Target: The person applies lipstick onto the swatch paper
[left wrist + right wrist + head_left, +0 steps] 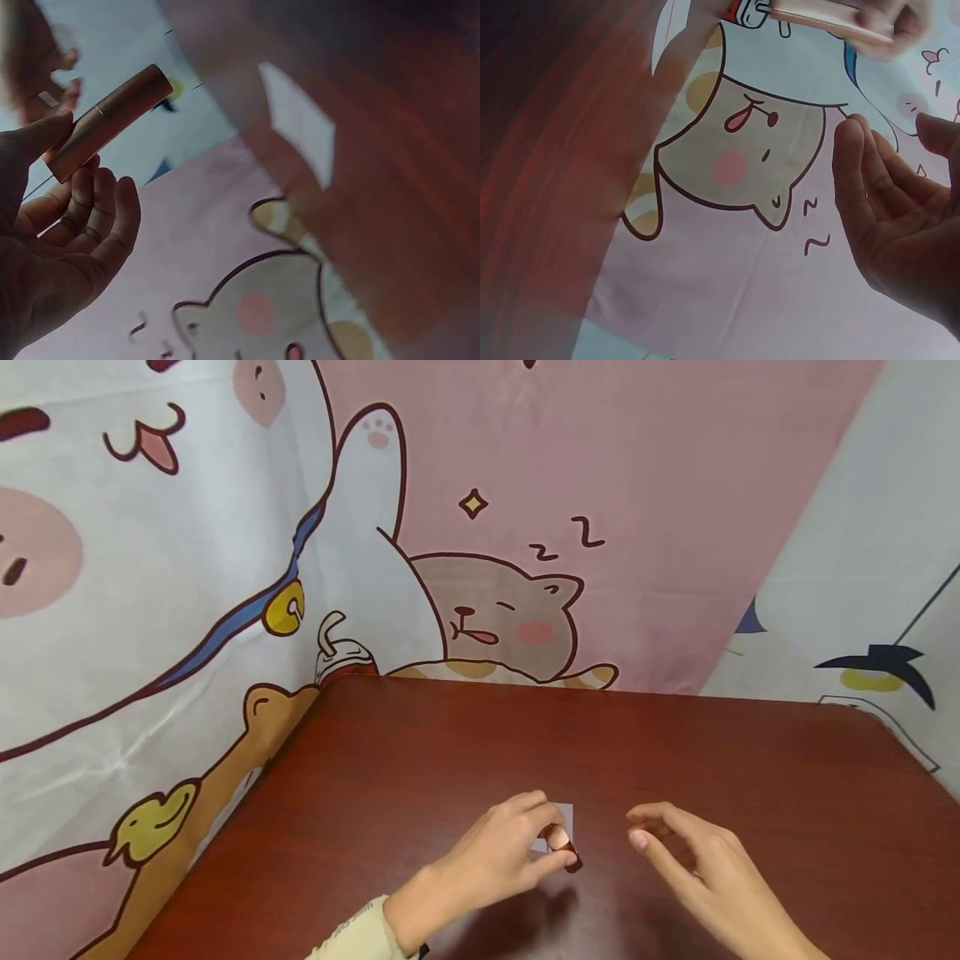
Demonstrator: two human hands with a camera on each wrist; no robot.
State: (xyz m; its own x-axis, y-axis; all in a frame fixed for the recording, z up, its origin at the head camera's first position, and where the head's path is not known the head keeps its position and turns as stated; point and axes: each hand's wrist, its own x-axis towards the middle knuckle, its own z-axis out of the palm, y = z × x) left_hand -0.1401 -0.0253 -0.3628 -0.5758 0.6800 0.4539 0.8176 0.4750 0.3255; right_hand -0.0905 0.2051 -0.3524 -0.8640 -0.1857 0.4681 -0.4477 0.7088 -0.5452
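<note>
A slim copper-coloured lipstick tube (116, 118) with a seam round its middle is held by one end between the thumb and fingers of my left hand (510, 843). In the head view the tube (573, 862) overlaps a small white square of paper (564, 817) on the table. To the right, apart from the tube, my right hand (708, 872) hovers over the table. Nothing lies between its loosely bent thumb and fingers. The right wrist view shows that empty hand (896, 206) with the tube (832, 16) beyond it.
The dark red-brown wooden table (420, 752) spreads under both hands. A cloth backdrop (660, 510) with cartoon animals hangs behind it and along the left side. A pale sleeve (367, 935) covers the left forearm.
</note>
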